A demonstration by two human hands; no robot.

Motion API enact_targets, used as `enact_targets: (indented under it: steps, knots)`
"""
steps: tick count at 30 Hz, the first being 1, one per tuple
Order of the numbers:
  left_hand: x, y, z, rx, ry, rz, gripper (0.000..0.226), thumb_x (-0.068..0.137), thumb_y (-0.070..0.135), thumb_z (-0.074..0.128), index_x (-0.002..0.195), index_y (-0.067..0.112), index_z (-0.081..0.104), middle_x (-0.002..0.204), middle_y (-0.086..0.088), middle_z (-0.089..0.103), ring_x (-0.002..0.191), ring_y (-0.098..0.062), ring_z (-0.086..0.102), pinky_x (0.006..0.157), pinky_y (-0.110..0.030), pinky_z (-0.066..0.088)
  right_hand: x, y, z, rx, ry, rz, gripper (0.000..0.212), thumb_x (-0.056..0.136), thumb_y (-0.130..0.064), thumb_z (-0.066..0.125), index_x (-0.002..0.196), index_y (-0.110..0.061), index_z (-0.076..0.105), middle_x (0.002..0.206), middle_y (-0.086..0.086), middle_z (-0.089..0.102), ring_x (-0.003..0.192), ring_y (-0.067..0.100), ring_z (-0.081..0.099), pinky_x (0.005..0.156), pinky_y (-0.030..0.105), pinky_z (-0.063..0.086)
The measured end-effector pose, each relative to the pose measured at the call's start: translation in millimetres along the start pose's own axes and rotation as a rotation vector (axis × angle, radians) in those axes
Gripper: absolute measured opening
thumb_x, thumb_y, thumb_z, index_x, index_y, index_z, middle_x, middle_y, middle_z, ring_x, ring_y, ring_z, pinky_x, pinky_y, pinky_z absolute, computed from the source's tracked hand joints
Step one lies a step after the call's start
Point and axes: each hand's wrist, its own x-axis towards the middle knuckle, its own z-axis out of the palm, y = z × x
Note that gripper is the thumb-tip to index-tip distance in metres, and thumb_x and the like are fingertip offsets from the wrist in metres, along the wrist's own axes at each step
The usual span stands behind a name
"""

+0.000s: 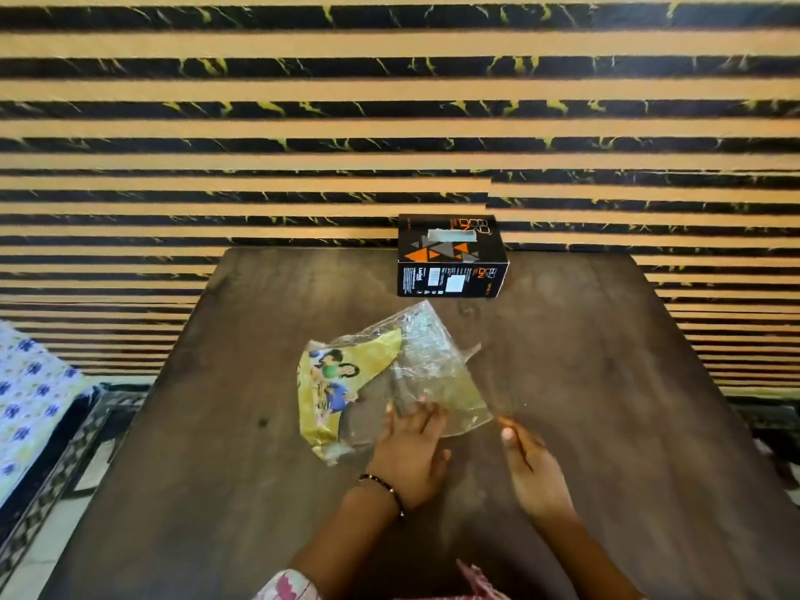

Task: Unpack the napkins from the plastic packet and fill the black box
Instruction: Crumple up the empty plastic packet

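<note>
A crumpled plastic packet [389,383], part clear and part yellow with a printed picture, lies flat in the middle of the dark wooden table [606,404]. No napkins show inside it. My left hand [409,452] rests palm down on the packet's near edge, fingers spread, with a beaded bracelet on the wrist. My right hand [530,463] hovers just right of the packet, fingers loosely extended, holding nothing. The black box [450,255] with orange and grey triangles stands at the table's far edge, a pale slot in its top.
A wall of tan and black marbled stripes [389,123] rises right behind the table. On the left stands furniture with a blue-flowered white cloth [26,404] and a patterned dark edge. Bare tabletop lies left and right of the packet.
</note>
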Motion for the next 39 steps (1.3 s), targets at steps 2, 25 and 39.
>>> enact_targets:
  steps: [2, 25, 39]
  knots:
    - [-5, -7, -4, -0.012, 0.138, -0.066, 0.061, 0.09, 0.037, 0.03, 0.146, 0.025, 0.009, 0.158, -0.001, 0.006, 0.144, -0.017, -0.008, 0.113, -0.047, -0.012, 0, 6, -7, -0.01, 0.039, 0.026, 0.035, 0.096, -0.019, 0.043, 0.127, -0.008, 0.053, 0.134, 0.013, 0.054, 0.124, 0.023, 0.047, 0.101, 0.023, 0.03]
    - [-6, 15, 1, -1.349, 0.052, -0.411, 0.018, 0.094, 0.007, 0.044, 0.094, 0.014, 0.061, 0.085, 0.0, 0.061, 0.076, -0.009, 0.054, 0.064, -0.012, 0.045, 7, -19, 46, -0.035, -0.296, 0.015, 0.062, 0.078, -0.014, 0.064, 0.135, -0.022, 0.042, 0.131, 0.001, 0.05, 0.116, 0.011, 0.05, 0.088, 0.007, 0.036]
    - [-7, 2, 5, -0.454, 0.347, -0.15, 0.081, 0.07, 0.03, 0.072, 0.138, 0.02, 0.029, 0.135, 0.001, 0.032, 0.127, -0.015, 0.028, 0.103, -0.019, 0.02, -3, -29, 26, 0.631, -0.324, 0.112, 0.032, 0.073, 0.013, 0.062, 0.09, -0.012, 0.073, 0.095, 0.014, 0.074, 0.09, 0.028, 0.07, 0.079, 0.036, 0.057]
